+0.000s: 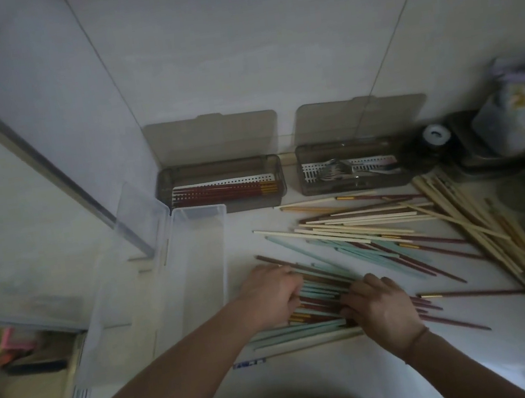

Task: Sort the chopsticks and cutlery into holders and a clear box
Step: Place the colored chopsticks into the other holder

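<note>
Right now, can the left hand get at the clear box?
Probably yes. The left hand is down on the mixed chopsticks right beside the clear box, whose lid stands open. Nothing shows between them.

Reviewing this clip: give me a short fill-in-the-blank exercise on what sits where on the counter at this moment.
1. The left grey holder contains ____ chopsticks with gold ends.
2. The metal cutlery lies in the ____ grey holder.
3. The clear box beside the left hand holds ____.
4. Both hands, the right hand included, rest on the loose ____ spread over the counter.

Missing words: red; right; nothing; chopsticks
</note>
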### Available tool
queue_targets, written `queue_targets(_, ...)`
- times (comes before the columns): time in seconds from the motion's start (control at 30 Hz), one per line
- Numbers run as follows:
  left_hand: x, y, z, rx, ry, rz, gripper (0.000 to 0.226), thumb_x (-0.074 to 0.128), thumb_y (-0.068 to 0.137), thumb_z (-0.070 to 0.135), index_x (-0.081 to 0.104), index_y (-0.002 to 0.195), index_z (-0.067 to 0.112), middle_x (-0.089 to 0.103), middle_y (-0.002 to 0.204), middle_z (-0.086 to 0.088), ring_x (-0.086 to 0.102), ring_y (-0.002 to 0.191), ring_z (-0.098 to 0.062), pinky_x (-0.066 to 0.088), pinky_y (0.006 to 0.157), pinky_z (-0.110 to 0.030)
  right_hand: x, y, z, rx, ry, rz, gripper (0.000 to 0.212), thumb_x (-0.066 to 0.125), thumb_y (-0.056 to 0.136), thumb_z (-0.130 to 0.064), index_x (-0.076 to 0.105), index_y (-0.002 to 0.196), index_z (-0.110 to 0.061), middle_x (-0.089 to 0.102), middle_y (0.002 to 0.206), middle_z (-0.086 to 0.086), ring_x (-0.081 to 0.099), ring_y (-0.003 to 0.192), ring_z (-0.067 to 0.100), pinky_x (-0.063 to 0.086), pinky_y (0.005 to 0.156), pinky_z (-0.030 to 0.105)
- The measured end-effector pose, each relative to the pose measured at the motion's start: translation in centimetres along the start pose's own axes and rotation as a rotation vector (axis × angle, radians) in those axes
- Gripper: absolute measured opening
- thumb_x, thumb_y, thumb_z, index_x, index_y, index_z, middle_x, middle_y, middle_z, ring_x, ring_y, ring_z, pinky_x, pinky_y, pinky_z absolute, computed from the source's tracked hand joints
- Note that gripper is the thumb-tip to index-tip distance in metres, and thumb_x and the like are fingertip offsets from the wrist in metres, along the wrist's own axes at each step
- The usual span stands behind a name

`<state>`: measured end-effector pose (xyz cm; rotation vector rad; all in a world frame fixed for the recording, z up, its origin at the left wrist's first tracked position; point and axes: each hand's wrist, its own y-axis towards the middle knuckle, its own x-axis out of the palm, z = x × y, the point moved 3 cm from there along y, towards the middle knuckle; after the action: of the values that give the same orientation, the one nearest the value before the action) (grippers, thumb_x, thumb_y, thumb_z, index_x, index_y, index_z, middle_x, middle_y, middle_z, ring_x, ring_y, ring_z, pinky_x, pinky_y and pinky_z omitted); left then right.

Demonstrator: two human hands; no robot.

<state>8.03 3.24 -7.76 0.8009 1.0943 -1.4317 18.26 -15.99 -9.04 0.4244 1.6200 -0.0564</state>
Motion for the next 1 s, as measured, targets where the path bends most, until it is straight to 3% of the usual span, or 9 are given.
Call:
queue_targets(0.2, -0.2, -0.1, 0.1, 0.083, 0.045, 0.123, 0.022, 0.056, 0.094, 0.036, 0.067, 0.105, 0.021, 0.061, 0.107, 0.001, 0.052, 0.104, -0.022, 0.041, 0.090, -0.039, -0.5, 1.0, 0.1, 0.160, 0.133, 0.041, 0.026, 0.049, 0.087, -0.038, 0.071, 0.079, -0.026, 0.063, 0.078, -0.009, 0.053, 0.070, 0.017, 0.041, 0.058, 0.027)
queue_targets(0.33, -1.6, 0.3, -1.0, -0.006, -0.032, 0.187, 0.023, 0.048, 0.101, 0.032, 0.066, 0.111, 0.024, 0.070, 0.105, 0.002, 0.057, 0.101, -0.022, 0.035, 0.089, -0.035, -1.4, 3.2, 0.5, 0.200, 0.092, 0.125, 0.025, 0.050, 0.087, -0.037, 0.069, 0.081, -0.022, 0.062, 0.078, -0.004, 0.055, 0.071, 0.022, 0.042, 0.062, 0.030)
queue_targets(0.43, -4.0, 0.1, -2.2, -0.090, -0.106, 0.316, 0.023, 0.046, 0.103, 0.030, 0.066, 0.109, 0.020, 0.073, 0.091, -0.004, 0.064, 0.082, -0.029, 0.041, 0.076, -0.032, -3.3, 4.5, 0.4, 0.175, 0.110, 0.302, 0.020, 0.055, 0.089, -0.029, 0.071, 0.085, -0.018, 0.065, 0.078, -0.003, 0.055, 0.072, 0.023, 0.039, 0.064, 0.032)
queue_targets(0.5, -5.1, -0.4, -2.9, -0.183, -0.167, 0.440, 0.029, 0.038, 0.104, 0.036, 0.060, 0.109, 0.019, 0.071, 0.080, -0.005, 0.064, 0.068, -0.031, 0.043, 0.063, -0.031, -4.7, 5.0, -0.4, 0.135, 0.323, 0.416, 0.018, 0.057, 0.090, -0.023, 0.071, 0.083, -0.014, 0.064, 0.075, -0.004, 0.054, 0.070, 0.018, 0.041, 0.061, 0.032)
queue_targets(0.6, -5.4, -0.4, -2.1, -0.213, -0.330, 0.555, 0.029, 0.027, 0.101, 0.042, 0.048, 0.104, 0.022, 0.068, 0.072, -0.002, 0.065, 0.063, -0.027, 0.053, 0.059, -0.040, -5.8, 7.5, -1.9, 0.318, 0.733, 0.314, 0.024, 0.051, 0.093, -0.038, 0.067, 0.103, -0.024, 0.065, 0.088, -0.014, 0.059, 0.080, 0.004, 0.049, 0.064, 0.026)
queue_targets(0.67, -5.4, 0.2, -0.7, -0.194, -0.453, 0.587, 0.028, 0.031, 0.101, 0.039, 0.050, 0.105, 0.019, 0.070, 0.076, 0.000, 0.067, 0.068, -0.024, 0.055, 0.062, -0.040, -5.6, 9.9, -2.8, 0.397, 0.816, 0.223, 0.034, 0.046, 0.093, -0.046, 0.066, 0.113, -0.027, 0.066, 0.100, -0.018, 0.061, 0.091, 0.000, 0.049, 0.068, 0.017)
queue_targets(0.87, -6.4, 1.4, -0.3, -0.311, -0.661, 0.742, 0.039, 0.037, 0.099, 0.037, 0.061, 0.124, 0.019, 0.064, 0.069, -0.003, 0.061, 0.058, -0.022, 0.050, 0.056, -0.035, -5.8, 16.7, -4.2, 0.379, 0.932, 0.129, 0.019, 0.050, 0.096, -0.015, 0.065, 0.089, -0.026, 0.068, 0.083, -0.010, 0.063, 0.078, 0.002, 0.047, 0.069, 0.017)
queue_targets(0.93, -6.8, 1.8, -1.5, -0.360, -0.598, 0.615, 0.035, 0.042, 0.093, 0.036, 0.068, 0.110, 0.020, 0.068, 0.078, -0.003, 0.064, 0.068, -0.024, 0.053, 0.066, -0.036, -5.8, 18.7, -3.4, 0.374, 0.909, 0.142, 0.022, 0.046, 0.097, -0.016, 0.061, 0.083, -0.026, 0.067, 0.079, -0.008, 0.063, 0.075, 0.007, 0.048, 0.069, 0.020)
queue_targets(1.0, -7.2, 1.8, -3.1, -0.394, -0.368, 0.548, 0.039, 0.044, 0.088, 0.039, 0.072, 0.102, 0.016, 0.071, 0.106, -0.008, 0.065, 0.100, -0.026, 0.052, 0.091, -0.041, -5.1, 20.9, -1.5, 0.398, 0.718, 0.114, 0.020, 0.045, 0.098, -0.020, 0.063, 0.089, -0.023, 0.068, 0.080, -0.002, 0.064, 0.076, 0.017, 0.049, 0.069, 0.029)
